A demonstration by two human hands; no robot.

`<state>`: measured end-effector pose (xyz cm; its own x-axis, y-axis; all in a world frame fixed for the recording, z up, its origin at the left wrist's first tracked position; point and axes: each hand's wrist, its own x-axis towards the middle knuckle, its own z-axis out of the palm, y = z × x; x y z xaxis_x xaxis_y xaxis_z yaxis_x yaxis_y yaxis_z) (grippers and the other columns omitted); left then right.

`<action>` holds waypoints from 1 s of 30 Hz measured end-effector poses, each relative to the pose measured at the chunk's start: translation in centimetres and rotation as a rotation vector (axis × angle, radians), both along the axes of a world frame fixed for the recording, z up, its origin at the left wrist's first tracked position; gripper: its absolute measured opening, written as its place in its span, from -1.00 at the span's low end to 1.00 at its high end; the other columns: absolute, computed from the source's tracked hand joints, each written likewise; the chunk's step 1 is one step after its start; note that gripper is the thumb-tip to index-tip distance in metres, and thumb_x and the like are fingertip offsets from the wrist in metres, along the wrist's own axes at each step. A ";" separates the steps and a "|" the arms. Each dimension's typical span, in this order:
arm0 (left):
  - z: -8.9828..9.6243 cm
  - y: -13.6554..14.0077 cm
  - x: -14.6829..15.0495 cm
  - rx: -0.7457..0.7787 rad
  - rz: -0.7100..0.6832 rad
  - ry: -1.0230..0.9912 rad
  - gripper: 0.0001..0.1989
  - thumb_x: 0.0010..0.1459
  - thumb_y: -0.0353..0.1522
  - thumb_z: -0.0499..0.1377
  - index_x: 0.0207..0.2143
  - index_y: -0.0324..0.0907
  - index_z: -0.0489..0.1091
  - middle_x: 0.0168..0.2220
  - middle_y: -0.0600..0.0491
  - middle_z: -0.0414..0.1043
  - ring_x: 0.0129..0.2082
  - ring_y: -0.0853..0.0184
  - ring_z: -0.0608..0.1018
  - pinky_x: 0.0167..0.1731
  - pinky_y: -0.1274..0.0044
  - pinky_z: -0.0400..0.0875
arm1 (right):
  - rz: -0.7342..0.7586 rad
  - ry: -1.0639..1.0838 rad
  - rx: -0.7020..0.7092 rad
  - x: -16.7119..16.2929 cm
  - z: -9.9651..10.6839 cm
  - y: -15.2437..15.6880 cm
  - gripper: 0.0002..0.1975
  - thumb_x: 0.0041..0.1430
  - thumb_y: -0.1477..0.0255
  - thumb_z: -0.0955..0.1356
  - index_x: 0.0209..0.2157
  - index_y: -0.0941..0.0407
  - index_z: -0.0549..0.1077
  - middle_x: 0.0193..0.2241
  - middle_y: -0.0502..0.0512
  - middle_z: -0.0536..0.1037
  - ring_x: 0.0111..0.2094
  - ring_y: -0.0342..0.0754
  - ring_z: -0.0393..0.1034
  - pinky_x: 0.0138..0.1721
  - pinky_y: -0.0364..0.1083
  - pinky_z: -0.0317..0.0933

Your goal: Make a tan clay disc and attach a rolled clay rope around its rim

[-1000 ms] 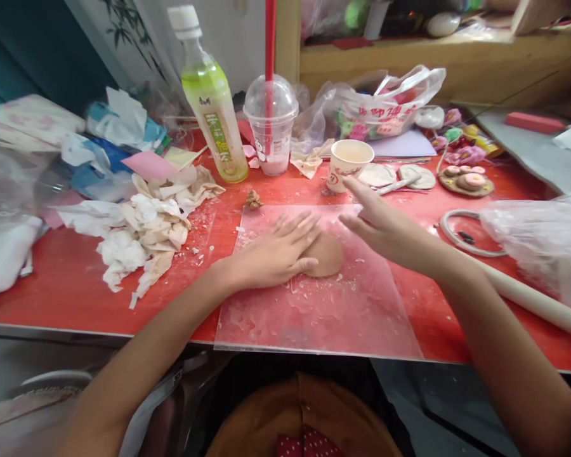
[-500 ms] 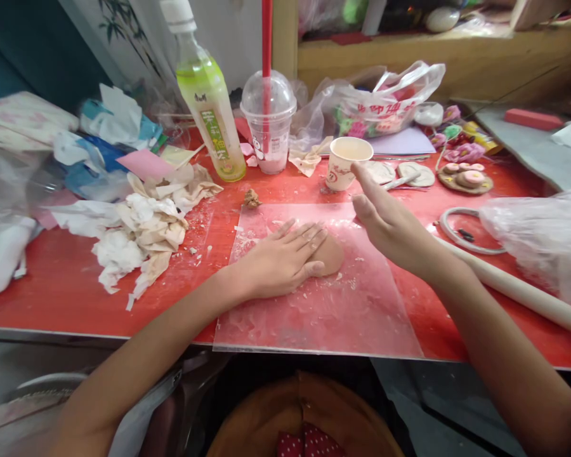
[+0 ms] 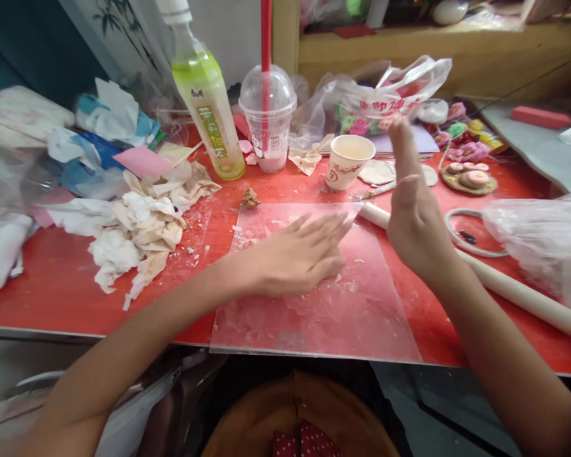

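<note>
My left hand (image 3: 295, 257) is over the middle of a clear plastic sheet (image 3: 309, 324), its fingers stretched out to the right and slightly smeared by motion. The flat brown piece of clay seen earlier is now hidden, and I cannot tell whether the palm touches it. Raised above the table's right side is my right hand (image 3: 416, 222), palm turned inward, fingers straight and holding nothing. Behind its wrist lies a long pale rod (image 3: 523, 292). Smears and pale crumbs mark the sheet. Just past its far left corner sits a small brown lump (image 3: 250, 197).
Crumpled tissues (image 3: 143, 231) lie at the left. Along the back stand a green drink bottle (image 3: 209, 114), a domed plastic cup (image 3: 268, 120) and a paper cup (image 3: 349, 164). Decorated clay pieces (image 3: 471, 179), a white ring (image 3: 478, 251) and a plastic bag (image 3: 547, 235) are at the right.
My left hand has shifted a little right, and the clay's exposed edge no longer shows. My right hand has moved right and turned more upright, uncovering the rod's far end.
</note>
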<state>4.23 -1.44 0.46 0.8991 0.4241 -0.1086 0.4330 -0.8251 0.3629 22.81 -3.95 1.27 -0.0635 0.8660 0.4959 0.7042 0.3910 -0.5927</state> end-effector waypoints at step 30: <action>-3.1 3.2 3.6 0.084 0.146 -0.036 -0.32 0.29 -0.09 -0.31 0.31 -0.28 -0.40 0.36 -0.06 -0.49 0.34 0.33 -0.37 0.29 0.34 -0.43 | -0.001 0.345 0.176 1.4 -0.1 0.8 -0.28 0.19 -0.11 -0.08 0.29 -0.09 -0.15 0.34 0.00 -0.13 0.34 -0.09 -0.32 0.28 0.12 -0.30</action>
